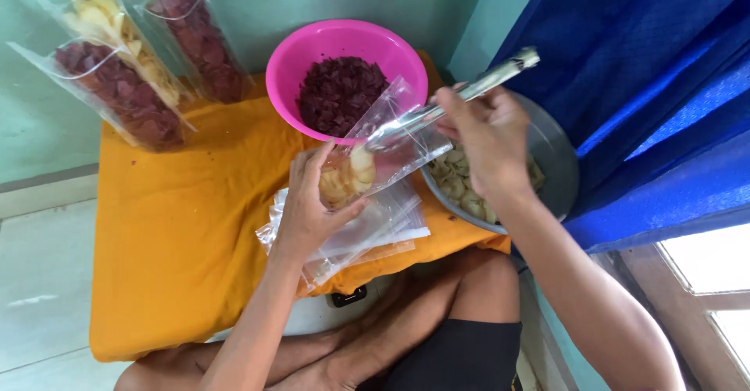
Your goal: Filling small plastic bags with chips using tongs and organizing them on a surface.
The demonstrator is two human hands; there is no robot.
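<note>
L hand [306,211]: closed round the lower part of a clear zip bag [367,157], holding it up w/ mouth tilted toward the tongs.
R hand [483,137]: fist shut on the handle end of metal tongs [445,106]; tips poke into the bag mouth.
Bag contents: a few pale yellow chips [348,176] settled at the bottom, rest of bag empty – approx a quarter full, judging by the look.
Bag location: held in the air above the orange cloth [180,219], between pink bowl and metal bowl, just over the stack of empties.
Source: metal bowl [556,174] at right, pale chips inside, plenty left.
Pink bowl [344,78]: dark purple chips, also well stocked.
Done: three filled bags [137,63] leaning on the green wall at back left – two purple, one pale.
Left: current bag mostly unfilled; stack of empty zip bags [367,231] under the L hand not yet touched.
Tong jaws: can't tell if they hold a chip; plastic hides the tips.
</note>
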